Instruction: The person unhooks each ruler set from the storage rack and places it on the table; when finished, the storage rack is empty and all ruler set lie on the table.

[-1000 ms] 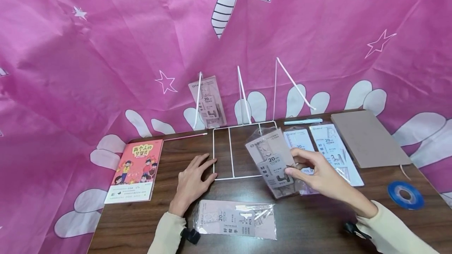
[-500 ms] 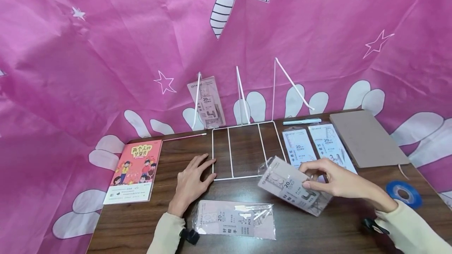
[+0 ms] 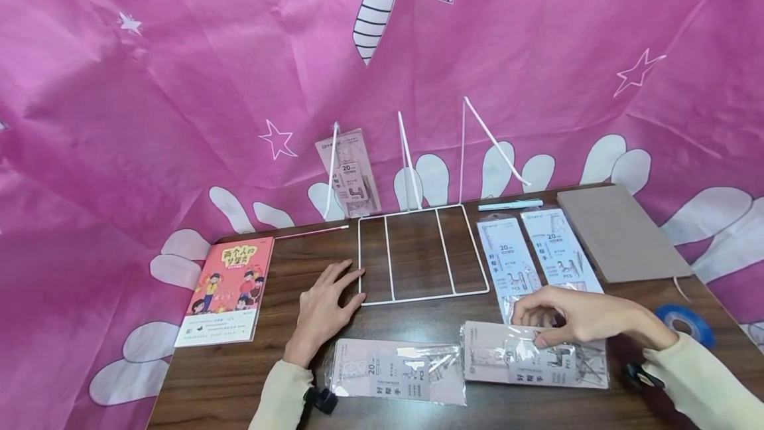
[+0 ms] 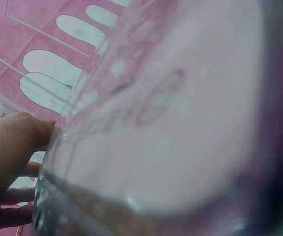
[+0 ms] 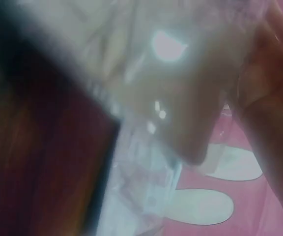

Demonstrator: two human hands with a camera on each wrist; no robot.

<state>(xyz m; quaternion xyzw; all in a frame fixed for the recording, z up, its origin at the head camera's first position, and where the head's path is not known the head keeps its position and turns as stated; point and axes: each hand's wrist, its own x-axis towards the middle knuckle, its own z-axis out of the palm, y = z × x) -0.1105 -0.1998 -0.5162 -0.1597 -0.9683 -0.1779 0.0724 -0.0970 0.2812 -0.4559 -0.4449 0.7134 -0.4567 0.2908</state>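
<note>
In the head view my right hand (image 3: 570, 316) pinches the upper edge of a pink packaged ruler set (image 3: 495, 356), thumb on its face. That pack lies sideways at the front of the table, close to a second pink ruler set (image 3: 394, 370) on its left. My left hand (image 3: 325, 307) rests on the table, fingertips against the left side of a white wire rack (image 3: 390, 264). Another pink ruler set (image 3: 352, 174) hangs from the rack's left hook. Two blue ruler sets (image 3: 507, 254) lie right of the rack. Blurred packaging fills much of both wrist views.
A red book (image 3: 229, 284) lies at the left, and a pencil (image 3: 313, 232) lies behind it. On the right are a light-blue pen (image 3: 510, 205), a grey notebook (image 3: 623, 234) and blue tape (image 3: 686, 324). A pink curtain (image 3: 179, 85) stands behind the table.
My right hand has brought the pink ruler set down and right from over the rack, turning it sideways beside the other pack. The left hand has stayed in place.
</note>
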